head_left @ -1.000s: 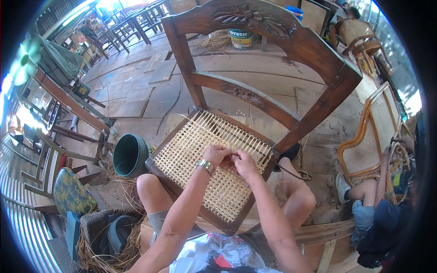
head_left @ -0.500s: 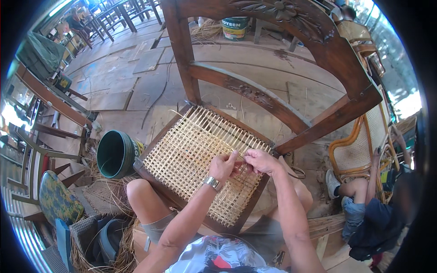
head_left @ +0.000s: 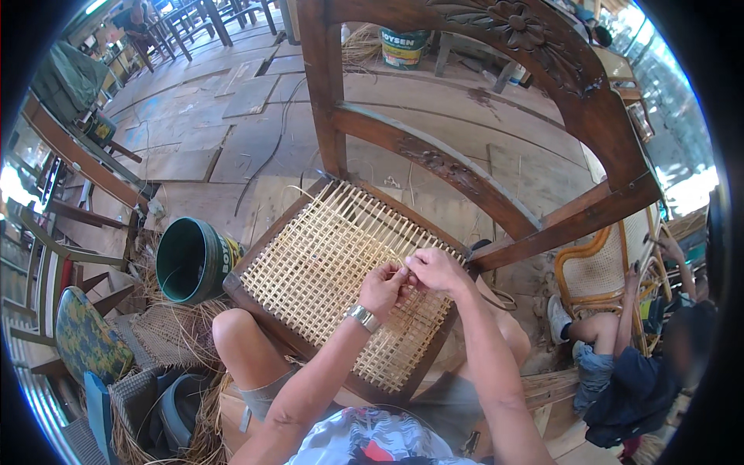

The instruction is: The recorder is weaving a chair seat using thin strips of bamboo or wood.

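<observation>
A dark wooden chair (head_left: pixel 457 190) with a carved back stands before me, its seat between my knees. Pale cane webbing (head_left: pixel 310 271) fills the seat frame, woven into a close grid; toward the chair back, mostly parallel strands with gaps show. My left hand (head_left: pixel 381 287), with a metal watch on its wrist, pinches a thin cane strand over the right half of the webbing. Thumb and fingers of my right hand (head_left: pixel 435 271) close on the strand beside it, the two hands' fingertips nearly touching. A loose cane loop (head_left: pixel 500 298) curls out past my right wrist.
A dark green bucket (head_left: pixel 186 260) lies tipped left of the seat. Cane scraps (head_left: pixel 186 329) and a camouflage-patterned pad (head_left: pixel 91 333) are at lower left. At right, a co-worker (head_left: pixel 643 372) sits by a rattan chair (head_left: pixel 593 267). Another bucket (head_left: pixel 403 48) stands behind the chair back.
The view has shifted slightly, so the chair back sits a little farther right. My right hand has moved slightly up and left, closer to my left fingertips.
</observation>
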The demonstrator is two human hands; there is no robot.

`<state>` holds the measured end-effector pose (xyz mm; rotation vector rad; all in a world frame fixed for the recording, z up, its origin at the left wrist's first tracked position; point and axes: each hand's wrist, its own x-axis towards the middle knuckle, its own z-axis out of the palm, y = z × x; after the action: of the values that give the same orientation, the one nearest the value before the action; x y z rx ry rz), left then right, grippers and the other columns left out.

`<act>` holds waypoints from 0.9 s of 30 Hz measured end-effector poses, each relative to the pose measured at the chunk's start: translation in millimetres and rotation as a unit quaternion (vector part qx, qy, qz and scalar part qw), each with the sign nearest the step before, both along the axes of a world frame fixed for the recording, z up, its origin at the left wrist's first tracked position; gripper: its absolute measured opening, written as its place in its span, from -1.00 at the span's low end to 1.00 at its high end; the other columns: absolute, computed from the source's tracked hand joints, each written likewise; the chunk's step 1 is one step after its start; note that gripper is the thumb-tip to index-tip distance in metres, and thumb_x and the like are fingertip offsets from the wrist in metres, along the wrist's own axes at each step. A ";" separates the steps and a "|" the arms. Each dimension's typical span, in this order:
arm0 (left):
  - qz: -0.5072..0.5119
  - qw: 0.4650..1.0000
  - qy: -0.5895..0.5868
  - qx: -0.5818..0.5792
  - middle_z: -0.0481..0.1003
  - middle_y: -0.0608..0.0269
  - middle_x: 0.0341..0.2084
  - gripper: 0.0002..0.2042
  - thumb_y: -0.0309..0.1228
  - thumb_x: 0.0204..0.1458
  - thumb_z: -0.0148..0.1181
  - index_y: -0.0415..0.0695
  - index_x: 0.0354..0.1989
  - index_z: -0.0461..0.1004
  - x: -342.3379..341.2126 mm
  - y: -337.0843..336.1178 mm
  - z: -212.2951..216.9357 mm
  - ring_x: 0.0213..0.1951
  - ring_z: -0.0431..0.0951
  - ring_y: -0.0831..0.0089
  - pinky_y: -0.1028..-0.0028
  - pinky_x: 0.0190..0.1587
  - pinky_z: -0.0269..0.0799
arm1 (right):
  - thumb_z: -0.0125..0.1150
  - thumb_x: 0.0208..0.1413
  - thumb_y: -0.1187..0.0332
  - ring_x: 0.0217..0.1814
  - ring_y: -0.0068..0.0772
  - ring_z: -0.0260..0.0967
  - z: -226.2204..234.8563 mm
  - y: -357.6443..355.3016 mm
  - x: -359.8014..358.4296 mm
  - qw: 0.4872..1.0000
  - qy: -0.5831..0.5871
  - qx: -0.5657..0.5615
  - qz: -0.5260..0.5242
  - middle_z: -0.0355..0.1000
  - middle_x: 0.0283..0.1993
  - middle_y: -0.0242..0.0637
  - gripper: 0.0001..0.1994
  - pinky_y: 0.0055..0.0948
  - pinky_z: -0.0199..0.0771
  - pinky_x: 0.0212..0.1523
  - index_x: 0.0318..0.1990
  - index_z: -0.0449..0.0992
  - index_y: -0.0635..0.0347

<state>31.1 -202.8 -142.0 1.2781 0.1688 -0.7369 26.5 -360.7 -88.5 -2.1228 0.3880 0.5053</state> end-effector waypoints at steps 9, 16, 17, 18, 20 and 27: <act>0.027 0.997 -0.059 0.036 0.51 0.37 -0.52 -0.87 -0.39 0.31 0.10 -0.20 -0.22 0.47 -11.4 -17.0 -6.9 -0.59 0.40 0.65 0.62 -0.55 0.32 | 0.20 0.04 0.21 -0.48 -0.33 0.56 -39.9 5.1 16.3 0.997 -0.009 0.010 -0.076 0.59 -0.48 -0.17 -0.76 -0.35 0.55 -0.37 -0.42 0.66 0.18; 0.052 0.995 -0.078 -0.028 0.48 0.35 -0.53 -0.91 -0.45 0.29 0.08 -0.22 -0.19 0.44 -16.4 -23.2 -8.2 -0.59 0.41 0.60 0.56 -0.55 0.36 | 0.20 -0.02 0.20 -0.20 -0.03 0.60 -40.3 24.9 23.5 0.984 -0.052 -0.148 -0.088 0.59 -0.32 0.01 -0.76 -0.18 0.58 -0.15 -0.38 0.67 0.15; 0.050 0.995 -0.073 -0.041 0.47 0.35 -0.53 -0.91 -0.46 0.29 0.08 -0.22 -0.18 0.43 -16.2 -22.1 -9.0 -0.59 0.41 0.60 0.56 -0.55 0.36 | 0.20 -0.01 0.19 -0.22 -0.05 0.60 -42.1 25.6 24.9 0.983 -0.051 -0.152 -0.084 0.60 -0.33 -0.01 -0.76 -0.19 0.57 -0.16 -0.38 0.67 0.15; 0.051 0.995 -0.075 -0.042 0.47 0.35 -0.53 -0.91 -0.46 0.29 0.08 -0.22 -0.18 0.43 -14.3 -20.6 -13.6 -0.59 0.41 0.60 0.56 -0.55 0.36 | 0.20 0.00 0.18 -0.23 -0.06 0.60 -39.3 27.1 26.6 0.983 -0.050 -0.158 -0.079 0.60 -0.33 -0.02 -0.75 -0.20 0.57 -0.18 -0.37 0.67 0.15; 0.026 0.997 -0.073 -0.017 0.48 0.34 -0.54 -0.91 -0.46 0.28 0.08 -0.21 -0.16 0.42 -9.8 -15.6 -24.0 -0.59 0.43 0.59 0.56 -0.54 0.38 | 0.20 0.01 0.17 -0.27 -0.07 0.59 -26.5 24.4 24.6 0.990 -0.041 -0.124 -0.058 0.59 -0.34 -0.02 -0.74 -0.19 0.56 -0.19 -0.39 0.67 0.16; 0.000 0.994 0.086 -0.064 0.45 0.38 -0.61 -0.89 -0.43 0.24 0.09 -0.19 -0.16 0.46 2.7 1.3 -3.9 -0.69 0.34 0.64 0.60 -0.68 0.20 | 0.12 0.28 0.31 -0.61 -0.56 0.38 -13.7 -19.6 0.3 0.981 0.033 0.167 -0.091 0.50 -0.49 -0.34 -0.81 -0.51 0.33 -0.60 -0.32 0.53 0.22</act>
<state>33.9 -201.5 -145.9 1.0935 0.2570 -0.8442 26.8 -380.4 -102.2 -1.7315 0.4934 0.4965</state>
